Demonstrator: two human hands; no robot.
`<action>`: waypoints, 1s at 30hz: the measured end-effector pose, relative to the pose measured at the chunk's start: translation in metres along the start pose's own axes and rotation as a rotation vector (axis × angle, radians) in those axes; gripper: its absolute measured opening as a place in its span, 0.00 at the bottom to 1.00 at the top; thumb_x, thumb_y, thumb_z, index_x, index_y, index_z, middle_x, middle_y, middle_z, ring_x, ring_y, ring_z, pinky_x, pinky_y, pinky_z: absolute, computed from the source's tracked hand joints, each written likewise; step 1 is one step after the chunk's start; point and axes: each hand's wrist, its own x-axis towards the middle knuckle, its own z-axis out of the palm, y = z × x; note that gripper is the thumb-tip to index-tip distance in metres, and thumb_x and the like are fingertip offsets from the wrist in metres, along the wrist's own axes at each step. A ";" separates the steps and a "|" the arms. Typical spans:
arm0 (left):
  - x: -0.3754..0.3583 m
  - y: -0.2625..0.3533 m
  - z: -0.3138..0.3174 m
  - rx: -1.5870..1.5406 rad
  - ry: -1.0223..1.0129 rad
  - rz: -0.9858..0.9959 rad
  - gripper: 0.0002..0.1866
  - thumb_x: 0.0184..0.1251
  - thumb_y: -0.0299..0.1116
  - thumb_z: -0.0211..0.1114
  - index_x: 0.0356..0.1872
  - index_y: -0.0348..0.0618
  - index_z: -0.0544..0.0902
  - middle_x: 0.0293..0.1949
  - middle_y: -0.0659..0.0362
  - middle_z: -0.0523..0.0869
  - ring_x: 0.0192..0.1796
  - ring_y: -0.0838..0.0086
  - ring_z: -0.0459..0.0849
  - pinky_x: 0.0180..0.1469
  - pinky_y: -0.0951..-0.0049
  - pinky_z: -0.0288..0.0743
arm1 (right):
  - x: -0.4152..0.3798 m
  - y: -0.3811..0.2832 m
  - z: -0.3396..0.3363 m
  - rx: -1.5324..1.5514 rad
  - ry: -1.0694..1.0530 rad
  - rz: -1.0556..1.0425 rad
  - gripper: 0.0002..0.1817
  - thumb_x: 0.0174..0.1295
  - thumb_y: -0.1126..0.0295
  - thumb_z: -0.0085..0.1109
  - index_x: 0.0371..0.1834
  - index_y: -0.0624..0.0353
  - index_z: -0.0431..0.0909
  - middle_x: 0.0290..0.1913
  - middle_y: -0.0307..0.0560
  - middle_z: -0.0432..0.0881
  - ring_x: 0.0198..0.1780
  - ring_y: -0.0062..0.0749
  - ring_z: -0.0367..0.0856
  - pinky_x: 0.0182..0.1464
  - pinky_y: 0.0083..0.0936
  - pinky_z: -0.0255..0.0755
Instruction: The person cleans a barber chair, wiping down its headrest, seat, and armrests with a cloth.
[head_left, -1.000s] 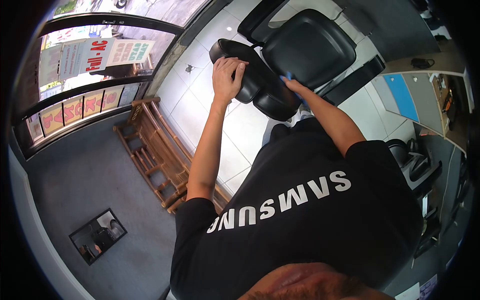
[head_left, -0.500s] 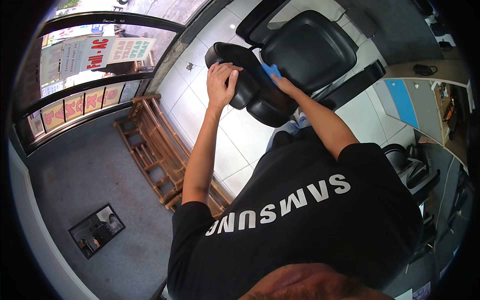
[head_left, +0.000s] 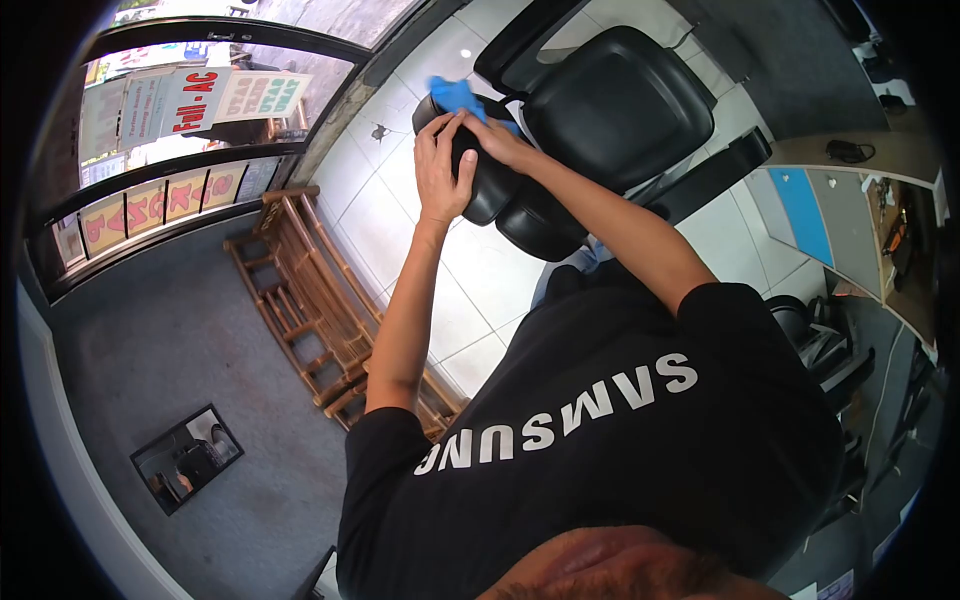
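A black padded salon chair (head_left: 620, 105) stands before me, its cushioned backrest (head_left: 540, 222) nearest to my body. My left hand (head_left: 443, 170) lies on the left part of the backrest, fingers stretched over it and thumb apart. Close beside it, my right hand (head_left: 500, 142) presses a crumpled blue cloth (head_left: 456, 95) against the top of the backrest. Some of the cloth sticks out past the fingers on the far side, and part of it is hidden under the hand. The fingertips of both hands are nearly touching.
A bamboo bench (head_left: 315, 300) runs along the left, by a glass door with signs (head_left: 195, 100). At the right are the chair's armrest (head_left: 715, 175) and a counter with grey and blue panels (head_left: 805, 215). A framed mirror (head_left: 187, 460) hangs on the grey wall.
My right hand has slid the blue cloth leftward and away from me across the backrest, up to my left hand. The left hand has stayed almost in place on the backrest.
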 end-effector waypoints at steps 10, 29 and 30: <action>-0.003 0.001 -0.001 0.036 -0.017 -0.074 0.34 0.76 0.52 0.59 0.75 0.40 0.69 0.67 0.40 0.69 0.70 0.46 0.70 0.74 0.52 0.63 | 0.057 0.114 -0.045 -0.280 0.200 0.187 0.51 0.73 0.28 0.36 0.74 0.68 0.71 0.70 0.73 0.76 0.75 0.63 0.71 0.75 0.44 0.63; -0.001 -0.001 0.000 0.045 -0.042 -0.105 0.27 0.75 0.48 0.58 0.65 0.38 0.80 0.62 0.43 0.77 0.66 0.49 0.76 0.69 0.53 0.69 | 0.041 0.182 -0.097 -0.117 0.134 0.758 0.54 0.74 0.30 0.40 0.83 0.71 0.52 0.85 0.66 0.53 0.86 0.53 0.48 0.84 0.44 0.44; 0.000 0.002 -0.001 0.047 -0.050 -0.110 0.27 0.75 0.48 0.57 0.65 0.38 0.80 0.62 0.43 0.77 0.66 0.49 0.76 0.69 0.53 0.69 | 0.052 0.171 -0.094 -0.091 0.122 0.750 0.55 0.73 0.29 0.40 0.84 0.70 0.51 0.85 0.63 0.54 0.86 0.53 0.50 0.83 0.46 0.44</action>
